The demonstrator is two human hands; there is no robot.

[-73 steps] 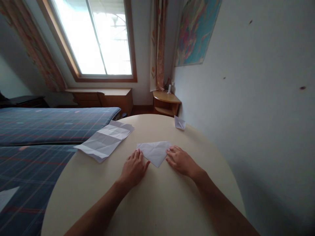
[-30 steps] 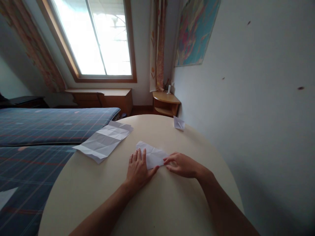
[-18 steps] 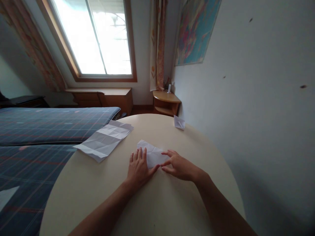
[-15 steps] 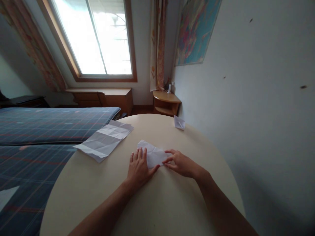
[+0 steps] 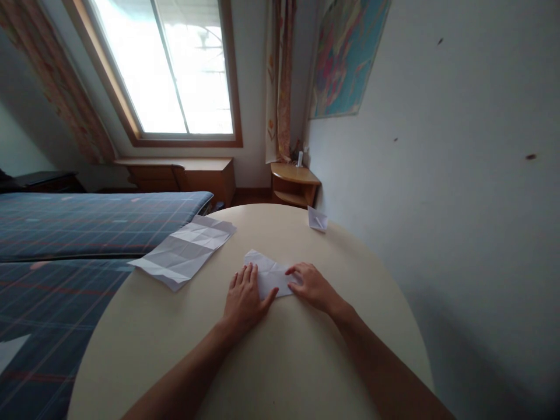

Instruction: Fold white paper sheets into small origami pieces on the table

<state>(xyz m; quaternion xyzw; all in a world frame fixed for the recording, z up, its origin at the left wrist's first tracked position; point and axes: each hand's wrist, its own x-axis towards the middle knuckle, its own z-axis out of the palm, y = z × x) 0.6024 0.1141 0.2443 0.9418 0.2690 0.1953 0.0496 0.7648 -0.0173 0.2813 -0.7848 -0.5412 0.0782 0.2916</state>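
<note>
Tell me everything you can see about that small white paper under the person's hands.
The folded paper is white, thin and creased, lying flat near the middle of the round cream table. Its far left corner is pointed; fold lines cross its surface. The left hand lies flat on its left edge, and the right hand presses its right end, hiding that part.

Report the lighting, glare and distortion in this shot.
Head view: the window is blown out to white glare; the table, the folded paper, the left hand and the right hand lie in soft, dim light; the wide lens slants the window frame and walls.
</note>
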